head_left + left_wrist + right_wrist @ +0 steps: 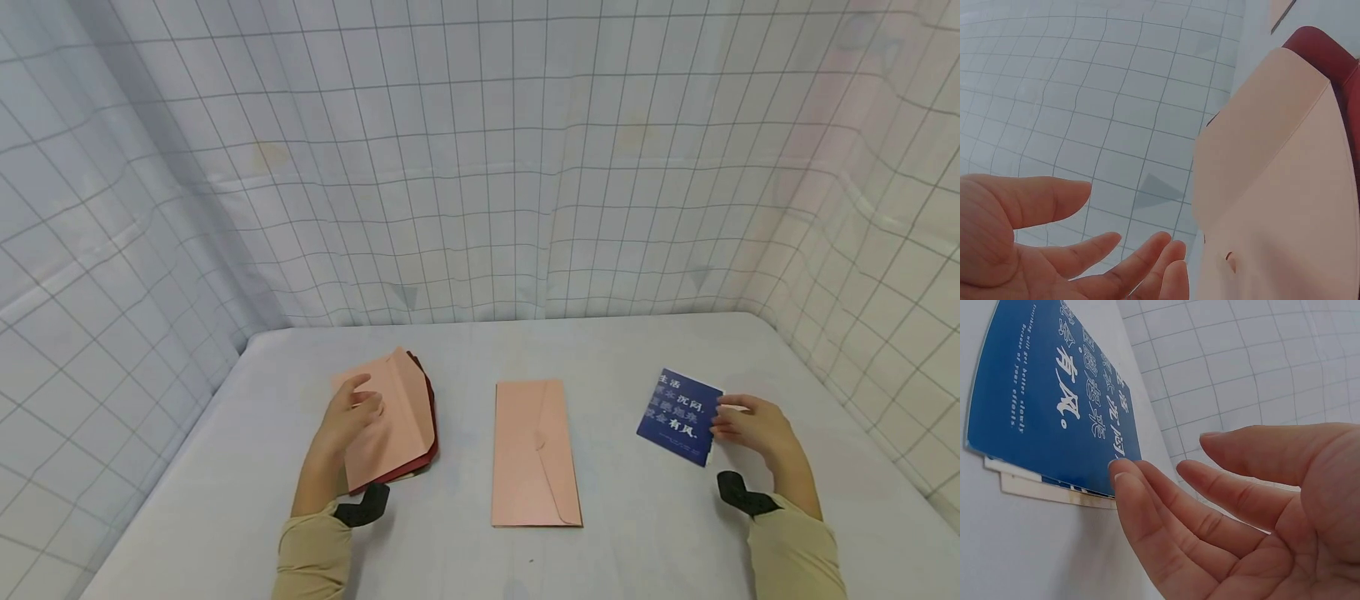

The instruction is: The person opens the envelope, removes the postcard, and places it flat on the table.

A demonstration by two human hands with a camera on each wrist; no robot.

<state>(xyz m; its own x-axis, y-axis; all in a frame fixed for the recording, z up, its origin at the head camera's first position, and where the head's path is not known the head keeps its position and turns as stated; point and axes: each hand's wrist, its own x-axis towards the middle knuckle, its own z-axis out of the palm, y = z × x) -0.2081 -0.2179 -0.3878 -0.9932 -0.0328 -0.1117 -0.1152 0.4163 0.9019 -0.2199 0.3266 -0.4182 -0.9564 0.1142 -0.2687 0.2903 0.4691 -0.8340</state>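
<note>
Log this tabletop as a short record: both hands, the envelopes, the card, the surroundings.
Left hand: over the left pink envelope, holding nothing
Right hand: at the blue card, its right edge; not gripping; contact unclear
Left pile: that envelope atop dark red items
Middle: second pink envelope, lying flat
Card: white lettering; pale layers beneath
Surface: white table
Backdrop: white gridded curtain

Envelope pile [393, 446] left on table [630, 533], card stack [678, 418] right, envelope [521, 458] between

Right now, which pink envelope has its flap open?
The left envelope, by your left hand: its flap spreads outward. The middle envelope is folded closed.
</note>
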